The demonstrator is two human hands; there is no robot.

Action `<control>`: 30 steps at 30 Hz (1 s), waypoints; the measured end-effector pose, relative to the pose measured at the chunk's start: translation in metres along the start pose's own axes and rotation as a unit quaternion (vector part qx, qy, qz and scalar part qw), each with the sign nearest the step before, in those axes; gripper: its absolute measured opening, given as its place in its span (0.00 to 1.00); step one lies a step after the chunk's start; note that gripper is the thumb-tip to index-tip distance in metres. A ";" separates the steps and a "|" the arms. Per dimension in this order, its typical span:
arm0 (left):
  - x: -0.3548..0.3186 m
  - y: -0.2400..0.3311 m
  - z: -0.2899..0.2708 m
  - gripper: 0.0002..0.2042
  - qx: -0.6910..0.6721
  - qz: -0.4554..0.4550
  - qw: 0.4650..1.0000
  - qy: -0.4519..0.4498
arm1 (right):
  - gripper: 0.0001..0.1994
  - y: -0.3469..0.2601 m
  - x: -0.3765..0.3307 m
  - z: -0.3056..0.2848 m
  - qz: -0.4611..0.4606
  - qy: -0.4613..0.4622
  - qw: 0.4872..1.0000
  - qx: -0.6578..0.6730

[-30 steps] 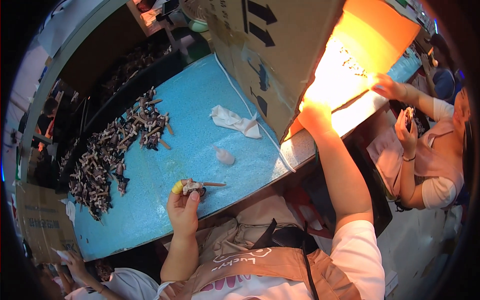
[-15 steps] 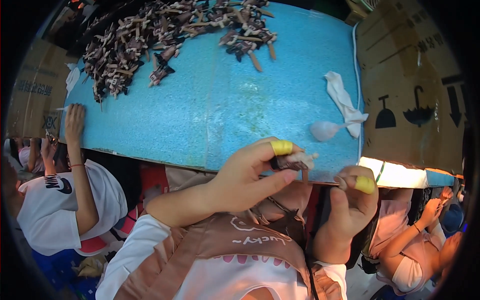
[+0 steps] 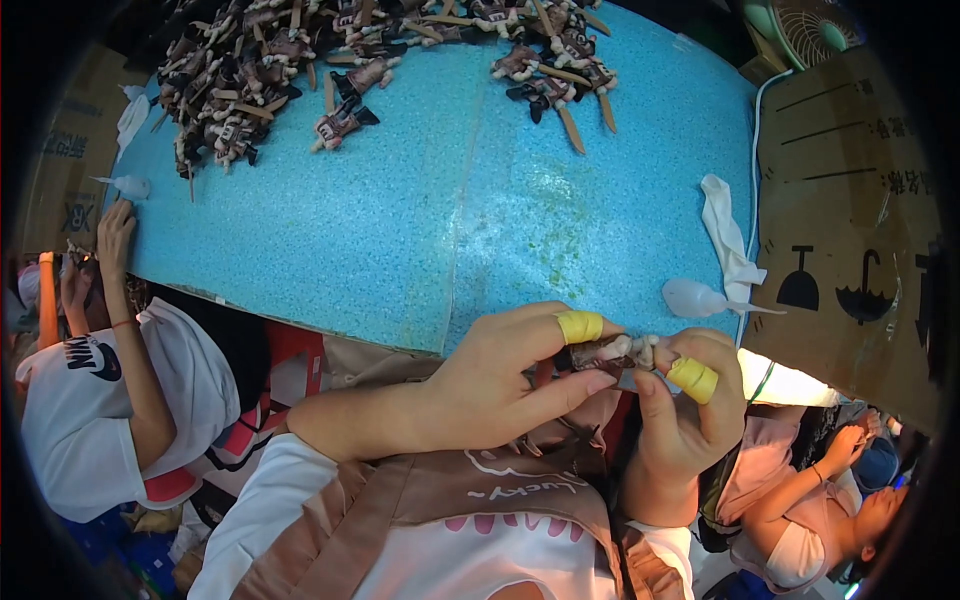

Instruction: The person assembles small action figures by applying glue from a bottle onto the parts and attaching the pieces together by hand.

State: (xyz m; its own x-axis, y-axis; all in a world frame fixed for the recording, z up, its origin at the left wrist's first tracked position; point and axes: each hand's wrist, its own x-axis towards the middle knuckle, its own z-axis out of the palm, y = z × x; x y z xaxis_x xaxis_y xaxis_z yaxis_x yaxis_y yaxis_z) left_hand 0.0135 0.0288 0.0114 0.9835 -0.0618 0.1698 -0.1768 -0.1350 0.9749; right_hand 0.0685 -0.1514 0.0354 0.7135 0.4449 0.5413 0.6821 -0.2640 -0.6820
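Observation:
A small painted figurine (image 3: 598, 352), dark brown and cream, is pinched between the thumb and fingers of my left hand (image 3: 495, 375), just over the table's near edge. My right hand (image 3: 690, 415) is closed in a pinch at the figurine's pale end, around a small pale piece (image 3: 648, 352) that touches or nearly touches it. Its exact shape is hidden by the fingers. Yellow tape wraps a finger on each hand.
Many similar figurines (image 3: 235, 110) with flat wooden-looking sticks lie heaped at the far left of the blue table (image 3: 360, 250). A squeeze bottle (image 3: 692, 298), a white cloth (image 3: 728, 235) and a cardboard box (image 3: 850, 190) are on the right. Co-workers sit on both sides.
My right hand has moved left, bringing the small pale piece up to the figurine in my left hand. The view has shifted slightly, and the left co-worker's hand is now beside another squeeze bottle.

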 end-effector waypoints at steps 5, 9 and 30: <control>0.002 -0.002 0.000 0.17 -0.004 0.050 0.999 0.000 | 0.13 0.002 0.002 -0.006 0.093 -0.021 0.994 0.049; 0.001 -0.005 0.003 0.17 -0.011 0.045 0.999 -0.004 | 0.13 0.002 0.008 -0.011 0.040 -0.037 0.998 -0.025; 0.000 -0.004 0.010 0.17 0.046 0.059 0.997 -0.017 | 0.15 0.002 -0.021 -0.003 -0.039 0.002 0.989 -0.142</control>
State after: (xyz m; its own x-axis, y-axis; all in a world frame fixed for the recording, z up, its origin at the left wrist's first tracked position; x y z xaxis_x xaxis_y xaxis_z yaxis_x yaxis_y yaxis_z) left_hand 0.0139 0.0198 0.0062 0.9543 -0.1158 0.2755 -0.2948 -0.2141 0.9313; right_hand 0.0553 -0.1641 0.0246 0.6571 0.4695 0.5897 0.7523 -0.4586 -0.4731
